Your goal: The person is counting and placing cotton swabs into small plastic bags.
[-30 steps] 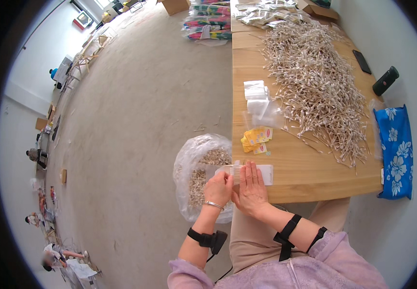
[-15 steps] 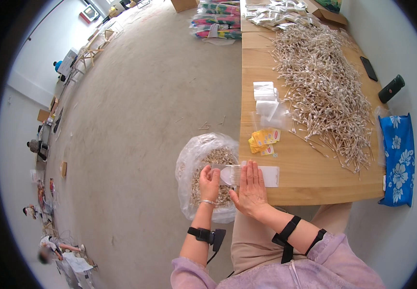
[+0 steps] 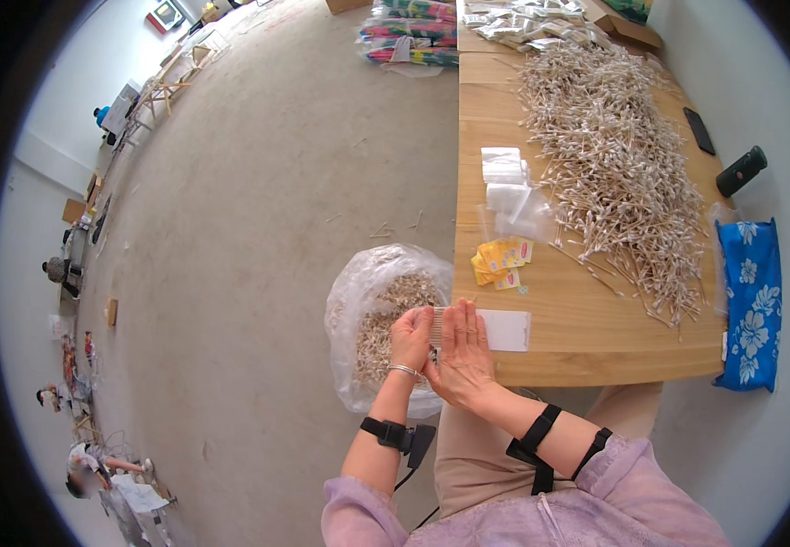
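Observation:
A small clear packet of cotton swabs lies across the table's left edge, its swabs partly covered by both hands. My left hand is closed on the packet's left end, above the plastic sack. My right hand is laid flat over the packet's middle, fingers outstretched and close together. To the right of those fingers a flat white strip rests on the wood; whether it belongs to the packet I cannot tell. Yellow printed cards lie just beyond my right hand.
A clear sack of cotton swabs stands on the floor against the wooden table. Behind the cards are empty clear bags. A large swab heap covers the table's right side. A phone, dark bottle and blue flowered pack line the wall.
My left hand has moved right, toward my right hand, and its fingers have closed over the packet's end that showed before. My right hand has shifted slightly left, still flat.

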A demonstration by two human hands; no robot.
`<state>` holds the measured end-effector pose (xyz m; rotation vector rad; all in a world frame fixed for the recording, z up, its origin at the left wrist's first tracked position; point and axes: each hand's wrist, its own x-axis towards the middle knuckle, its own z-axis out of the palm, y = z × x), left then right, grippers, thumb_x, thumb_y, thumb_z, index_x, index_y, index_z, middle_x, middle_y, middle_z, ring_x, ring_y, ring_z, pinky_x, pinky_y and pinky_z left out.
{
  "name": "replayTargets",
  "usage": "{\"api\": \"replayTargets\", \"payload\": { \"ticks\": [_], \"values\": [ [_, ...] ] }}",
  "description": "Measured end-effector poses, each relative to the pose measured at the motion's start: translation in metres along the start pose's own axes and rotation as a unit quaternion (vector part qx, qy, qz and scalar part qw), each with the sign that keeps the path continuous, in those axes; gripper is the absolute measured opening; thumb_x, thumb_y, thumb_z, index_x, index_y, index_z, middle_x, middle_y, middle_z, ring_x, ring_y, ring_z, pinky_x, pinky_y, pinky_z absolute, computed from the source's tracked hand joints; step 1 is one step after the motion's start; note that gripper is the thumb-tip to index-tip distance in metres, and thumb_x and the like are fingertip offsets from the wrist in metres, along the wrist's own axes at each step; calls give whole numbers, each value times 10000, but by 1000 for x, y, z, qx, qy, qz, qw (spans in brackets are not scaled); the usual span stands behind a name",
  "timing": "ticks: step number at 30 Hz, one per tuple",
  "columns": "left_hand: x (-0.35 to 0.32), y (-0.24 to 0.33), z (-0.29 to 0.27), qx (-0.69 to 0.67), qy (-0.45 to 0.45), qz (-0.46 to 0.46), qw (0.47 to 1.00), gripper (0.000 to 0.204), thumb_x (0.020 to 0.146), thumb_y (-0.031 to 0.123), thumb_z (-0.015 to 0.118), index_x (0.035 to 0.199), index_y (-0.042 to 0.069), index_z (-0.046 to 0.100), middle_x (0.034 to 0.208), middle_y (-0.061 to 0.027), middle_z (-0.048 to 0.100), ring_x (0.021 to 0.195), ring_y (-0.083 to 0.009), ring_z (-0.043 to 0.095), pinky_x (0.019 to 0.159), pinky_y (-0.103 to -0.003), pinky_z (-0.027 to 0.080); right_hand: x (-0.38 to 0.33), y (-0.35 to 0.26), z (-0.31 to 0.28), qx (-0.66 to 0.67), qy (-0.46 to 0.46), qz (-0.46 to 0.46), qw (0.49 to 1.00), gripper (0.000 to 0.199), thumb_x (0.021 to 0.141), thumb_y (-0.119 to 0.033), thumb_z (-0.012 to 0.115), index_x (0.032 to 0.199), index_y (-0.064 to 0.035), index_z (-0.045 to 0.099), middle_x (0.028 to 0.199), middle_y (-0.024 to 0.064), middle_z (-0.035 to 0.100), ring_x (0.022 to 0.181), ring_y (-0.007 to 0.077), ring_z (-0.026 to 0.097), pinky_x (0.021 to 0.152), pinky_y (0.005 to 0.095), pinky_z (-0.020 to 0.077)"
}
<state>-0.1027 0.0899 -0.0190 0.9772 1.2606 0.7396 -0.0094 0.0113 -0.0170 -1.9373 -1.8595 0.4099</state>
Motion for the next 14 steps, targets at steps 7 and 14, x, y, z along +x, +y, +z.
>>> {"api": "replayTargets", "payload": {
  "ticks": [7,14],
  "values": [
    [13,-30,-7,8,22,94,995,294,941,309,583,912,21,633,752,24,615,623,-39,518,538,-206,432,-9,20,-20,-54,9,64,996,949,821,-389,572,1430,111,43,1515,287,14,1423,412,-13,1152,482,19],
    [5,-17,-2,37,29,71,996,306,938,316,586,903,16,631,736,16,613,686,-43,517,608,-222,434,-19,23,-24,-26,-61,43,997,921,857,-419,557,1427,122,77,1517,285,3,1428,393,-32,1153,467,11]
  ]
}}
